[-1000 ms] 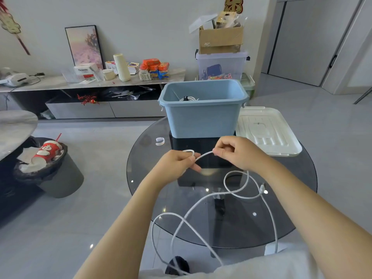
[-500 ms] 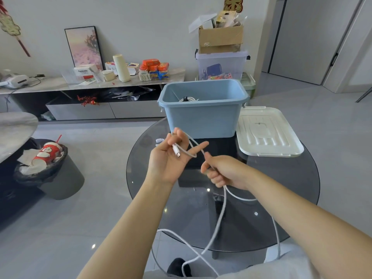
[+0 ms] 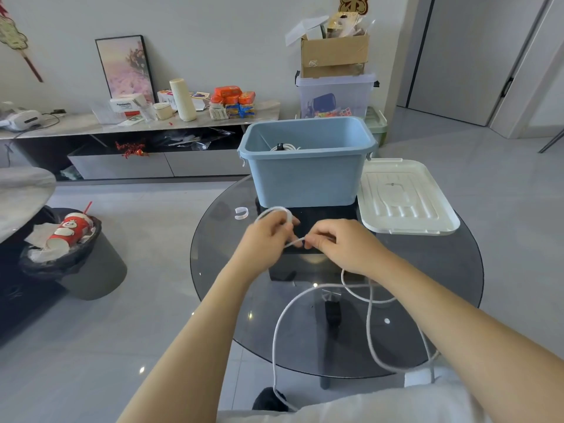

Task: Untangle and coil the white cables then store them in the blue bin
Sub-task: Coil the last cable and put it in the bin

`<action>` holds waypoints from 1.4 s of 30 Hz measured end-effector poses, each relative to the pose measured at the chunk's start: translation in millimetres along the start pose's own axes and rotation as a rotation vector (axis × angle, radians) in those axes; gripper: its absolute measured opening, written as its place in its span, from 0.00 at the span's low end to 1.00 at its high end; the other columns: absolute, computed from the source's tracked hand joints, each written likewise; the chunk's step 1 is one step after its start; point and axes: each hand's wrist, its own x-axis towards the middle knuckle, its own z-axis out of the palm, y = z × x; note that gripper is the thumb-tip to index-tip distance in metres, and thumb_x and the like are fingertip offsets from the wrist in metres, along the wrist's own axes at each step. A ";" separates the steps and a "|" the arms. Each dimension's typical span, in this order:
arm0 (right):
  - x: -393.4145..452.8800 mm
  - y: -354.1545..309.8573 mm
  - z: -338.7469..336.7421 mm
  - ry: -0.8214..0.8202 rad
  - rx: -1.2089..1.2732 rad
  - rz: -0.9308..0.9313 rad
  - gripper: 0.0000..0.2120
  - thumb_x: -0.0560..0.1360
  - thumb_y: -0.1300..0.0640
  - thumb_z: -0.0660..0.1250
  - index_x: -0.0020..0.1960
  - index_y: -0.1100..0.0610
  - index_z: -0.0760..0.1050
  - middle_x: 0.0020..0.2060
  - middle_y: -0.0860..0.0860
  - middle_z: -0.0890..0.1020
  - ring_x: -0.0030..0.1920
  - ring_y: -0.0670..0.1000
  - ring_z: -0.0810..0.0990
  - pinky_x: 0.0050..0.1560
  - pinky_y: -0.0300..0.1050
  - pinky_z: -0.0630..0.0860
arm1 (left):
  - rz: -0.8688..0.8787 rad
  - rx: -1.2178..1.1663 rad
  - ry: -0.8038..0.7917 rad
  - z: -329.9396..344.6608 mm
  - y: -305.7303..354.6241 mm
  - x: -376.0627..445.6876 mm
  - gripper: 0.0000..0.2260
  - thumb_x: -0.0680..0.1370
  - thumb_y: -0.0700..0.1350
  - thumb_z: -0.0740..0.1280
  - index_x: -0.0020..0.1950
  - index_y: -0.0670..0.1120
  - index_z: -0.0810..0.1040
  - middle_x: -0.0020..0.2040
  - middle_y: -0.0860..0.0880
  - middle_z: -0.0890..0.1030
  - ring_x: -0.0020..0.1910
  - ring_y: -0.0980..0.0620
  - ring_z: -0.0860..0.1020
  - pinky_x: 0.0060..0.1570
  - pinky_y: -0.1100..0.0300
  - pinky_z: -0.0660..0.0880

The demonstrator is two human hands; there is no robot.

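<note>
My left hand (image 3: 267, 239) holds a small loop of the white cable (image 3: 279, 325) above the round glass table (image 3: 451, 270). My right hand (image 3: 341, 244) pinches the same cable a little to the right, with a short taut stretch between the two hands. The rest of the cable hangs in loose loops down past the table's near edge toward my lap. The blue bin (image 3: 306, 175) stands at the table's far side, just beyond my hands, with a coiled white cable (image 3: 285, 147) inside it.
The bin's white lid (image 3: 403, 198) lies flat to the right of the bin. A small white clip (image 3: 241, 213) lies on the glass at the left. A dark waste bin (image 3: 76, 257) with a red cup stands on the floor at left.
My left hand has curled over and now holds a loop of cable. My right hand rose and moved right, pinching the cable close to the left hand. More cable lies coiled at the left hand.
</note>
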 end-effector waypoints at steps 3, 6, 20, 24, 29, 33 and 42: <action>3.8 8.8 -7.2 0.153 -0.005 -0.026 0.10 0.72 0.44 0.69 0.37 0.48 0.75 0.23 0.40 0.73 0.28 0.42 0.70 0.33 0.40 0.66 | -0.101 0.016 -0.297 -4.1 0.3 -2.3 0.11 0.81 0.43 0.57 0.44 0.43 0.77 0.34 0.53 0.83 0.52 0.52 0.81 0.63 0.49 0.71; 7.0 18.9 -12.6 0.233 0.110 0.016 0.17 0.67 0.41 0.71 0.35 0.53 0.73 0.23 0.45 0.68 0.28 0.45 0.66 0.32 0.39 0.64 | -0.291 -0.463 -0.494 -12.9 3.0 -6.6 0.12 0.82 0.38 0.53 0.50 0.36 0.75 0.25 0.49 0.75 0.53 0.44 0.82 0.62 0.50 0.68; 0.9 2.5 15.9 -0.402 0.183 0.228 0.11 0.79 0.52 0.52 0.47 0.55 0.71 0.28 0.50 0.71 0.28 0.50 0.69 0.31 0.44 0.73 | -0.148 -1.628 0.016 -8.2 19.4 2.9 0.10 0.80 0.37 0.53 0.58 0.39 0.70 0.38 0.53 0.78 0.53 0.52 0.82 0.53 0.27 0.69; -6.5 -15.3 17.4 -0.485 -0.028 0.151 0.08 0.78 0.55 0.56 0.49 0.58 0.71 0.32 0.48 0.74 0.27 0.45 0.72 0.31 0.40 0.72 | -0.153 -1.202 0.169 -13.2 15.7 3.5 0.18 0.84 0.46 0.52 0.51 0.45 0.82 0.65 0.46 0.77 0.58 0.54 0.80 0.64 0.34 0.64; -1.6 -16.6 4.4 -0.269 -0.158 0.017 0.08 0.79 0.51 0.60 0.44 0.49 0.76 0.32 0.43 0.74 0.33 0.44 0.72 0.33 0.40 0.66 | -0.010 -0.479 0.254 -16.9 6.6 -0.5 0.18 0.83 0.43 0.56 0.41 0.42 0.82 0.58 0.58 0.80 0.57 0.62 0.78 0.63 0.56 0.69; 0.7 -16.6 -3.3 -0.143 -0.285 -0.022 0.08 0.78 0.48 0.60 0.43 0.46 0.75 0.31 0.43 0.74 0.35 0.47 0.73 0.36 0.43 0.67 | 0.087 0.146 0.132 -6.2 4.7 -1.6 0.10 0.82 0.41 0.58 0.52 0.41 0.79 0.42 0.52 0.84 0.54 0.64 0.75 0.47 0.81 0.65; 14.8 20.5 -19.9 0.238 -0.340 -0.269 0.19 0.71 0.37 0.65 0.37 0.52 0.81 0.25 0.41 0.69 0.33 0.48 0.69 0.38 0.42 0.61 | -0.298 -0.284 -0.455 -14.3 11.6 -6.4 0.13 0.80 0.40 0.55 0.50 0.36 0.79 0.24 0.54 0.72 0.44 0.49 0.83 0.55 0.52 0.69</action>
